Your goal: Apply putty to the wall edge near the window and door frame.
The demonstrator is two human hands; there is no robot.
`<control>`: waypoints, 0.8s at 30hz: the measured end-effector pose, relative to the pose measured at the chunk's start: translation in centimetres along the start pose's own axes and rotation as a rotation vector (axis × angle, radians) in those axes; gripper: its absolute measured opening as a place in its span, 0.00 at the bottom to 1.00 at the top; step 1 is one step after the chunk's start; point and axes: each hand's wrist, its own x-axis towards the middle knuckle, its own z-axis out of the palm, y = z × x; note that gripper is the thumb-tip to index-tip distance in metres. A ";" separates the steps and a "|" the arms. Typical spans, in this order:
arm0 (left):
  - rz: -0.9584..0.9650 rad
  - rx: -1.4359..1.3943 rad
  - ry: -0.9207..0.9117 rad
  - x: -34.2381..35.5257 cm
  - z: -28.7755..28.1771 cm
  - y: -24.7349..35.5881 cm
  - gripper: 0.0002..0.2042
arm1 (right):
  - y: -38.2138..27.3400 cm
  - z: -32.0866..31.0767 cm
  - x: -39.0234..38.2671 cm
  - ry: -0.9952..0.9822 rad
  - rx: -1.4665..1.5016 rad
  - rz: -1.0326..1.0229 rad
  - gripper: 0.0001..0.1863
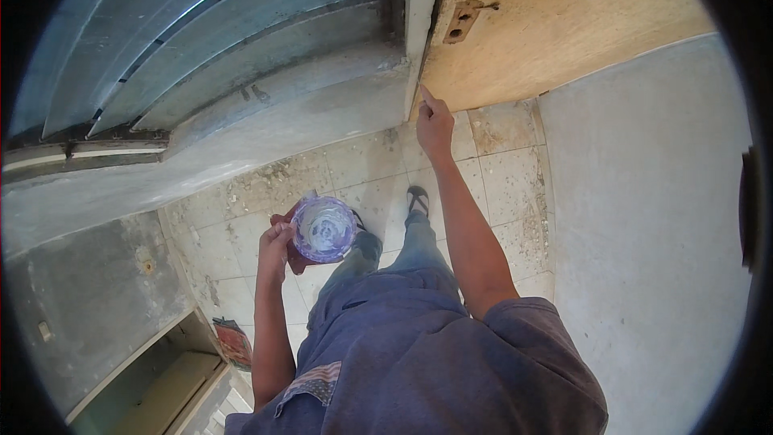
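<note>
**Left hand on purple tub, right fingertip at the door edge**

Far left, lower corner of the frame: grey wall with a low recessed opening (165, 383), pale ledge inside. Small red-patterned item (233, 342) sits just beside it on the floor; too small to identify.

Upper left: slatted metal shutter (209, 24), grey-blue, slats curving with the lens. Concrete sill (266, 125) runs under it.

Centre left: left hand (275, 243), grip clamped on the rim of a round purple tub (324, 229). Tub is open on top, with white paste smeared in swirls inside. A dark red flat thing (296, 259) is held under the tub, touching it; can't tell what it is. Tub sits at mid-frame, held in the air above the tiled floor (354, 165) and just left of the person's knees.

Centre: floor tiles pale, dirty, with grit along the wall line. One sandalled foot (417, 200) is visible above the jeans.

Centre right: right hand (435, 125) raised to the top centre, grip closed into a loose fist except the index finger, which is out and touching the lower corner of the wooden door (555, 24) where it meets the white frame (420, 16). Hand holds nothing. Metal latch plate (462, 20) on the door edge, well above the fingertip.

Right: plain grey plastered wall (652, 217).
</note>
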 end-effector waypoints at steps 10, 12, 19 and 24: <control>0.003 0.030 0.011 0.0 -0.1 -0.3 0.07 | 1.4 1.0 -1.2 0.019 -0.035 0.020 0.21; 0.010 0.031 0.006 0.0 0.0 -0.5 0.07 | 2.2 1.0 -1.4 -0.003 -0.004 0.031 0.20; -0.021 0.037 0.002 -0.2 -0.1 -0.1 0.07 | 0.6 0.2 0.0 0.047 0.037 0.000 0.18; -0.005 0.019 -0.001 -0.1 0.4 0.1 0.06 | 1.5 0.6 -0.2 0.029 0.019 -0.026 0.17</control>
